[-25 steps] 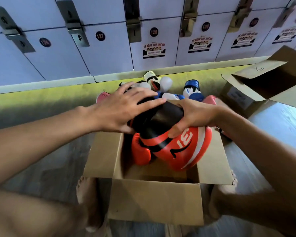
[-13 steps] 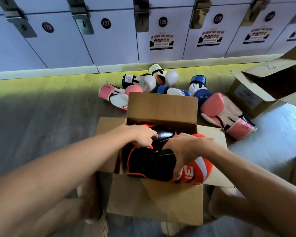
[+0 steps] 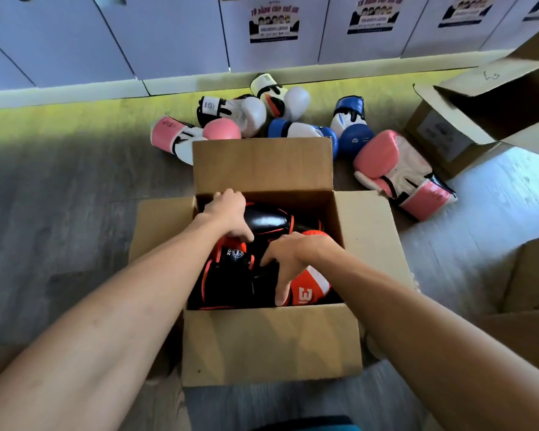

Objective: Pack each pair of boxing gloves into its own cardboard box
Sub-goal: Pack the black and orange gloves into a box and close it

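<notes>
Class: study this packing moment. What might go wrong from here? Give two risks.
The black-and-orange gloves crowd the box under the left hand and right hand, so its flaps may not close flat. The left pink glove and right pink glove lie apart on the floor, so a mismatched pair may get boxed.

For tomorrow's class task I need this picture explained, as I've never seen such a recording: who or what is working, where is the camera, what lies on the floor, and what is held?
There is no machine here. A person works with bare hands, filmed by a camera worn on the head and looking down. The left hand and right hand hold black-and-orange gloves inside an open cardboard box. On the floor behind it lie pink gloves, white gloves and blue gloves. A second open box stands to the right.
</notes>
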